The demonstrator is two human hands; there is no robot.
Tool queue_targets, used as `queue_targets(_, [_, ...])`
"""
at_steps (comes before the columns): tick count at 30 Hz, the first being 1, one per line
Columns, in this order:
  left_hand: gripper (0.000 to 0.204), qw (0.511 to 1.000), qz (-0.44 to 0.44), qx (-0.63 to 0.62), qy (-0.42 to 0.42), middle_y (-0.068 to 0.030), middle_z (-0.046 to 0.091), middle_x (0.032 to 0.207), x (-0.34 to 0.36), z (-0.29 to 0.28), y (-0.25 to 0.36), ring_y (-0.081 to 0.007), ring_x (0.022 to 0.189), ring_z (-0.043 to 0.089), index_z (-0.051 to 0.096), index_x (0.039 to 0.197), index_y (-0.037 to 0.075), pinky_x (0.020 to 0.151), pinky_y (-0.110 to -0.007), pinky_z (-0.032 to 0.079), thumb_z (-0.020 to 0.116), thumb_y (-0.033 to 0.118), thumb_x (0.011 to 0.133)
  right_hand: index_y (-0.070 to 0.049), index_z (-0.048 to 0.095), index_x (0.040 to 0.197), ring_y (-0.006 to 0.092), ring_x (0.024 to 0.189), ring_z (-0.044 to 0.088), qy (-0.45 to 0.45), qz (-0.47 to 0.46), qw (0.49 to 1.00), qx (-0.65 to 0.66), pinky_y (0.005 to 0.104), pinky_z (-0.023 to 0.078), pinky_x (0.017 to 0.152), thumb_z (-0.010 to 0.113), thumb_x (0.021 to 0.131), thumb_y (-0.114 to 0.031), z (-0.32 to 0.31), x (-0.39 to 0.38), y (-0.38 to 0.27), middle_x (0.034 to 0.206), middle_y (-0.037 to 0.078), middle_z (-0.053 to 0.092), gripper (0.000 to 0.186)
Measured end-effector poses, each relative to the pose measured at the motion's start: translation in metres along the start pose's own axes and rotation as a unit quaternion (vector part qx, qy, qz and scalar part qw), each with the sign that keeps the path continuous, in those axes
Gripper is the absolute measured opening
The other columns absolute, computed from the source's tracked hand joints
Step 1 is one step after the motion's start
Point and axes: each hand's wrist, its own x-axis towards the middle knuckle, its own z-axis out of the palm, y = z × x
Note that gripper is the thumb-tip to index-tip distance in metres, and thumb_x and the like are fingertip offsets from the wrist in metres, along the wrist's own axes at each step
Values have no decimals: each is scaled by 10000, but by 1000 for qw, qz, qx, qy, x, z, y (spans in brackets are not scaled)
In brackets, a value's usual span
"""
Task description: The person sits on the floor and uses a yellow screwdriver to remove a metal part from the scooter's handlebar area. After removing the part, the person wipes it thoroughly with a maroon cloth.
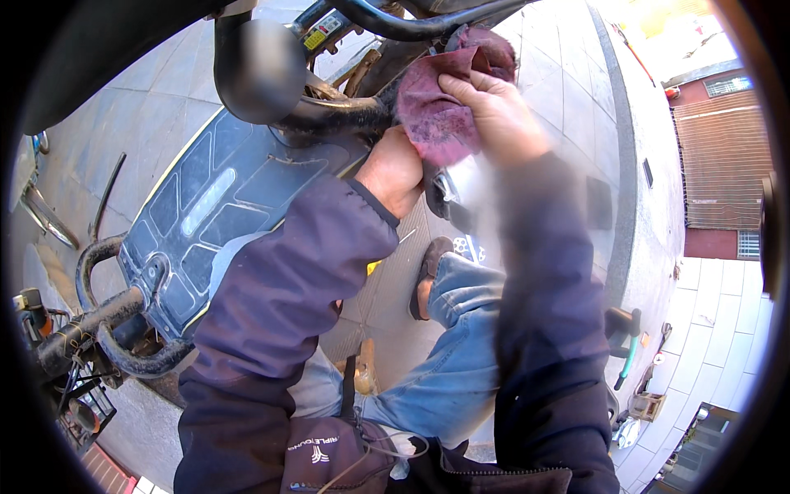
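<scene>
A stained dark-red rag (440,123) is bunched against the dark metal frame of a scooter (354,114), just below a curved black tube (411,25). My right hand (498,115) pinches the rag from its right side, thumb on top. My left hand (391,169) is closed at the rag's lower left corner, beside the frame; its fingertips are partly hidden. A dark part with a shiny face (448,198) shows below the rag. To the left of my hands spreads the scooter's blue-grey footboard (222,193).
Bent black tubes (136,358) stick out at the footboard's near end. My shoe (429,276) rests on the paving below my hands. Along the right lie a teal-handled tool (629,362) and a small wooden box (648,406). A black bar (107,193) lies at the far left.
</scene>
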Motion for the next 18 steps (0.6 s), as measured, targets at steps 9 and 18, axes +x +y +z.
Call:
queue_targets(9, [177, 980, 64, 185, 38, -34, 649, 920, -2, 4, -1, -105, 797, 624, 634, 1052, 52, 710, -279, 512, 575, 152, 917, 64, 667, 1053, 123, 808, 623, -12, -2, 995, -103, 260, 498, 748, 649, 855, -126, -10, -19, -1, 926, 80, 680, 276])
queue_targets(18, [249, 926, 215, 285, 127, -27, 611, 861, 14, 0, -15, -106, 749, 575, 605, 1031, 27, 660, -273, 479, 696, 115, 817, 74, 686, 958, 124, 712, 613, 71, -74, 984, -146, 276, 496, 675, 653, 836, -184, 7, 27, 2, 809, 84, 679, 288])
